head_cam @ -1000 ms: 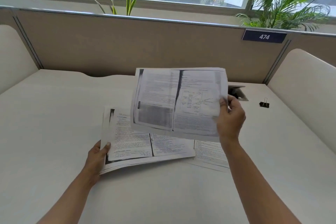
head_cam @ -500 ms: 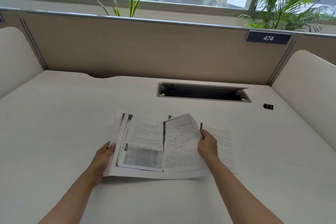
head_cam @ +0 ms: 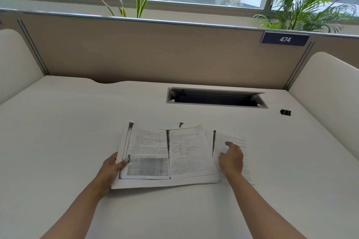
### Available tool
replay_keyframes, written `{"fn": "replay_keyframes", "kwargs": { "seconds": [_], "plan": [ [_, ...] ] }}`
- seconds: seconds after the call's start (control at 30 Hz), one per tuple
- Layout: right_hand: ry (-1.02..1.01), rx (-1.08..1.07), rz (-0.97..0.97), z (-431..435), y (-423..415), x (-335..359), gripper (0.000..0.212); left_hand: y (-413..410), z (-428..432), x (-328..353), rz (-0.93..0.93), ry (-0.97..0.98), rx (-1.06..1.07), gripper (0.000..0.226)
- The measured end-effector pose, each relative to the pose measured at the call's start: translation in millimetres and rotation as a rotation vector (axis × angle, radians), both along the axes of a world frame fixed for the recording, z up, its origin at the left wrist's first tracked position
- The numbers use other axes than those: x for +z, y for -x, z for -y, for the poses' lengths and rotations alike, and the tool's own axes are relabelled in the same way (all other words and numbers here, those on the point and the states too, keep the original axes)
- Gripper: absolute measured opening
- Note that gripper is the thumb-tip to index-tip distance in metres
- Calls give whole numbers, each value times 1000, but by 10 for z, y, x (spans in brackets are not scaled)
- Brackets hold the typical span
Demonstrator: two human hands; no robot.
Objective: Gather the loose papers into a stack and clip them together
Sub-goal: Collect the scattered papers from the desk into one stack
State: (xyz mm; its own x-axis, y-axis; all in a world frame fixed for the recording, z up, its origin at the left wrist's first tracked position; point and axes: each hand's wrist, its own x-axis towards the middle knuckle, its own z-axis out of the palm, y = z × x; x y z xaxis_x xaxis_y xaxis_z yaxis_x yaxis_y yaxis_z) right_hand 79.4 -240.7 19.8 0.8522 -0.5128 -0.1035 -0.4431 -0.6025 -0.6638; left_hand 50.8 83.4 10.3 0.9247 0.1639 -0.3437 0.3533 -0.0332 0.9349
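My left hand (head_cam: pixel 111 170) was clamped on the left edge of the stack (head_cam: pixel 165 157), thumb on top and fingers underneath, the sheets lying roughly squared on the near middle of the desk (head_cam: pixel 68 122). Just right of it my right hand (head_cam: pixel 232 158) rested flat on a loose sheet (head_cam: pixel 233 141) that poked out from under the stack, fingers loosely apart, forefinger stretched ahead, gripping nothing. Far right, well apart from the papers, the clip (head_cam: pixel 285 111) sat beside the cable slot (head_cam: pixel 216 99).
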Motion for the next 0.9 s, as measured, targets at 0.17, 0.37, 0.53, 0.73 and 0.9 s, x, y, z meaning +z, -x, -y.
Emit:
{"fn": "replay_keyframes", "kwargs": {
  "seconds": [0.17,0.37,0.53,0.73,0.9],
  "plan": [
    [114,-139,-275,245,73,-73,87,1,-27,-27,42,31,43,35],
    [124,-140,-293,414,41,-13,107,-18,-37,-75,85,93,108,34],
    [51,-193,-315,508,27,69,106,-31,-50,-107,87,105,111,35],
    [-102,-217,-255,570,77,47,73,-35,-68,-136,85,117,105,38],
    [-160,-238,29,539,110,11,32,-21,-62,-125,86,126,97,37]
  ]
}}
